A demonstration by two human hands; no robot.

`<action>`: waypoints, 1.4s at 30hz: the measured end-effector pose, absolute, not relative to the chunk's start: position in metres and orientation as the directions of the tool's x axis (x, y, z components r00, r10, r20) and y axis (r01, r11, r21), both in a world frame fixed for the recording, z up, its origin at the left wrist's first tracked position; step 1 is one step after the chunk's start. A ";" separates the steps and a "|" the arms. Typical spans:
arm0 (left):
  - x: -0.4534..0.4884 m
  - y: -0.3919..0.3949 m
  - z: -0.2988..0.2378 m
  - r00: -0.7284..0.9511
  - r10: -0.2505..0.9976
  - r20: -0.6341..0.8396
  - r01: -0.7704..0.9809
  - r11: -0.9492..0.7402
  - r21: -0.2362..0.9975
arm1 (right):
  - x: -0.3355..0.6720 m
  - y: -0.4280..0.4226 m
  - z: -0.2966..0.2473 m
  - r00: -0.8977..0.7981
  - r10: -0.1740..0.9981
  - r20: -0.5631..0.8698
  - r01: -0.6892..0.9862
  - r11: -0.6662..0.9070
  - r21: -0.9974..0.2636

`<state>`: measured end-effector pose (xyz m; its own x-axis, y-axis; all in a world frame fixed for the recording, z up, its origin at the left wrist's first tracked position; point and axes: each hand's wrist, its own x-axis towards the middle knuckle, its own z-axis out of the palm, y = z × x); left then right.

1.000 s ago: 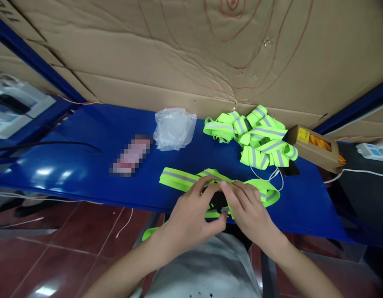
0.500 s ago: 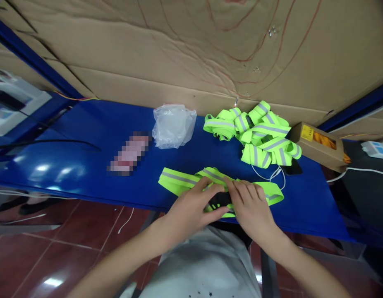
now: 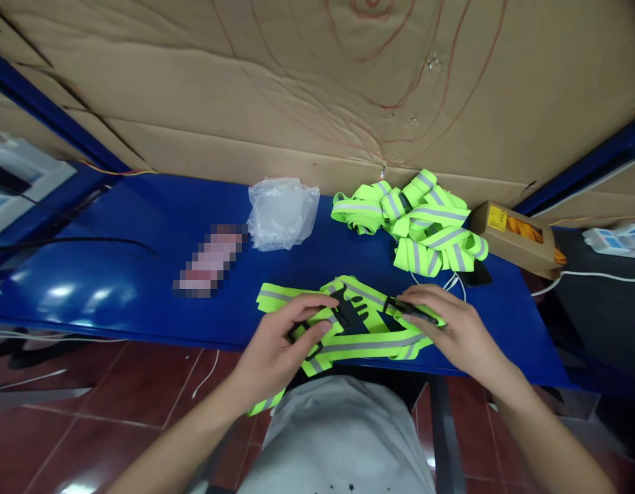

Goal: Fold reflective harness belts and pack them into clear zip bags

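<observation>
A neon-yellow reflective strap [image 3: 372, 343] with a grey stripe lies looped along the near edge of the table. My left hand [image 3: 279, 336] pinches a folded length of it between thumb and fingers, beside a black plastic buckle part [image 3: 342, 310]. To the right, my right hand [image 3: 461, 329] grips another black buckle piece [image 3: 414, 311] fastened to the strap. These two buckle parts are apart, with strap and blue tabletop between them. One strap tail [image 3: 269, 405] hangs below the table edge under my left wrist.
On the blue table [image 3: 116, 254], clear plastic bags [image 3: 283, 214] lie towards the back. More reflective straps [image 3: 430, 219] are heaped at back right, by a cardboard box [image 3: 518, 233], a dark phone-like object [image 3: 476, 274] and a white cable. A blurred-out pink item [image 3: 210, 262] lies left.
My hands were close together around the black buckle area; now they have moved apart, left and right, each with a buckle part near the fingers. A strap tail now hangs over the edge.
</observation>
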<state>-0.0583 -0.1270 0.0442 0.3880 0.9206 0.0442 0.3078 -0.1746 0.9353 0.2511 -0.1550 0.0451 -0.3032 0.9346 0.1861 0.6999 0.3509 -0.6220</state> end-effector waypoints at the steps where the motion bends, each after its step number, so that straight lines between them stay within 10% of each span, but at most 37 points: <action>1: -0.063 -0.126 0.047 0.406 0.910 0.082 0.315 -0.224 0.922 | 0.257 -0.152 0.050 -0.278 0.955 0.103 0.668 0.270 -0.694; 7: -0.065 -0.121 0.062 0.673 0.713 0.198 0.240 -0.463 0.853 | 0.259 -0.135 0.071 -0.515 0.804 -0.298 0.493 -0.007 -0.870; 42: -0.068 -0.108 0.070 0.725 0.635 0.266 0.131 -0.507 0.852 | 0.254 -0.120 0.089 -0.624 0.645 -0.441 0.443 -0.172 -0.880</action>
<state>-0.0685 -0.1084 0.0699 0.7252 0.6349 0.2663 0.1307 -0.5067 0.8522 0.2538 -0.1202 0.0888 -0.6238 0.6455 -0.4408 0.4432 -0.1724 -0.8797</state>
